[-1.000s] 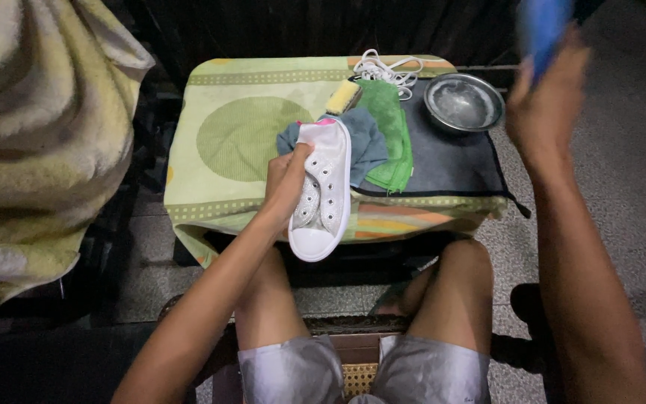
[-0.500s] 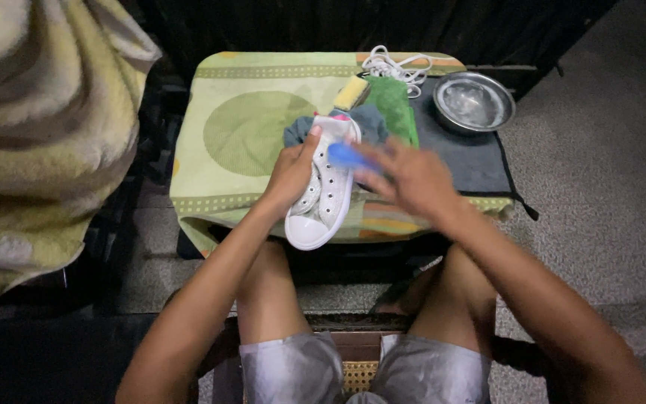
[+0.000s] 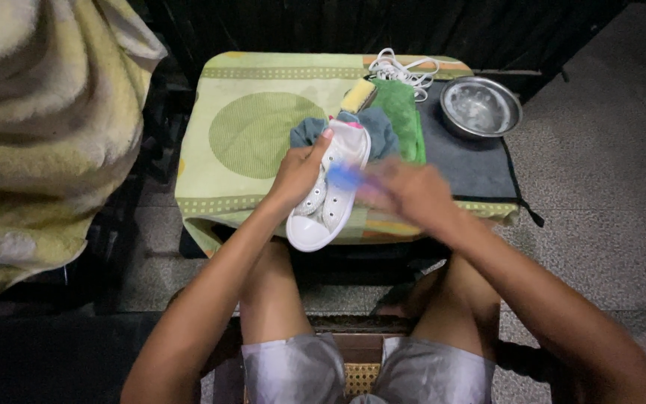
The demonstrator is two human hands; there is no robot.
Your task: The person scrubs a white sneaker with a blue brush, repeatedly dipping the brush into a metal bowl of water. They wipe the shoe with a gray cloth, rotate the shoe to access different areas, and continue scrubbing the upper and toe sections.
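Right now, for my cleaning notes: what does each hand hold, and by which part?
Left hand grips the white shoe by its side; right hand holds a blurred blue brush.

One white shoe (image 3: 328, 191), one steel bowl (image 3: 481, 107), two hands.

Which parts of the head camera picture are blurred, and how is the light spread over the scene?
Head view: the right hand and the blue thing in it are smeared by motion blur; the left hand and white shoe are sharper. The light falls on the small table, with a soft shine inside the metal bowl, while the floor and background stay dark.
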